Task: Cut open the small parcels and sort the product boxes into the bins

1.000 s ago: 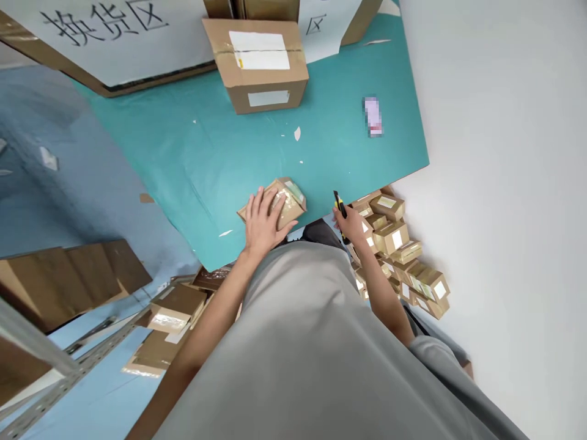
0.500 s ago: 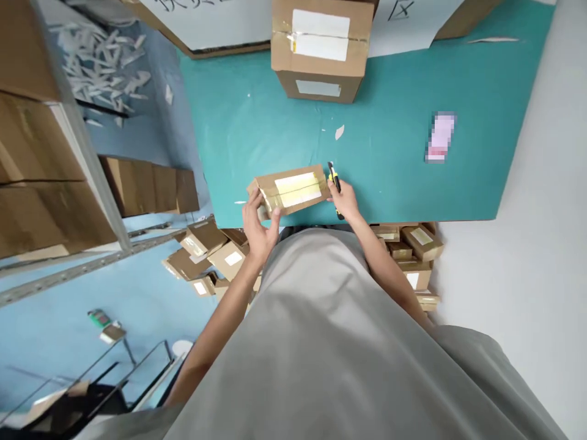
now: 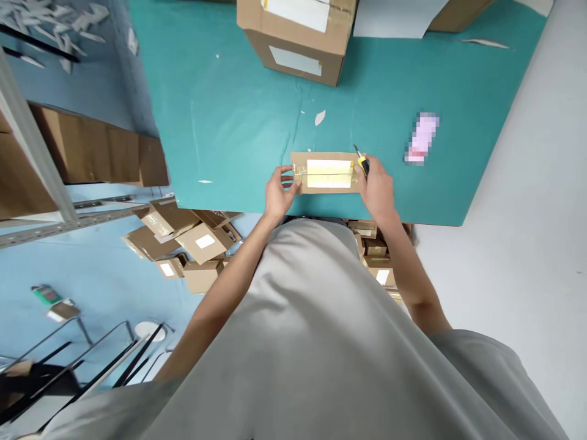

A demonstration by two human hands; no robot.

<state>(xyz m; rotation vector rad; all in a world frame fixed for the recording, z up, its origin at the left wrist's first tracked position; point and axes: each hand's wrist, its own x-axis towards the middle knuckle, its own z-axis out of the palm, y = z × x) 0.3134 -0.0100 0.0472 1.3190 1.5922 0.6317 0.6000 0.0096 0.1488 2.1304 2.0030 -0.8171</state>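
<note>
A small taped cardboard box (image 3: pixel 326 173) with a white label lies flat on the teal table (image 3: pixel 238 122) near its front edge. My left hand (image 3: pixel 279 194) grips the box's left end, fingers curled round it. At the box's right end, my right hand (image 3: pixel 378 186) is closed on a yellow and black utility knife (image 3: pixel 362 161), whose tip points up and away from me, just past the box's top right corner.
A larger sealed carton (image 3: pixel 298 33) stands at the table's far side, with a pink blurred item (image 3: pixel 420 138) to the right. Several small boxes (image 3: pixel 183 238) lie on the blue floor under the table's front edge. Shelving with cartons (image 3: pixel 55 159) is on the left.
The small box has been turned label-up and squared on the table. My left hand went from lying on top to gripping its end, and my right hand brought the knife to its right end.
</note>
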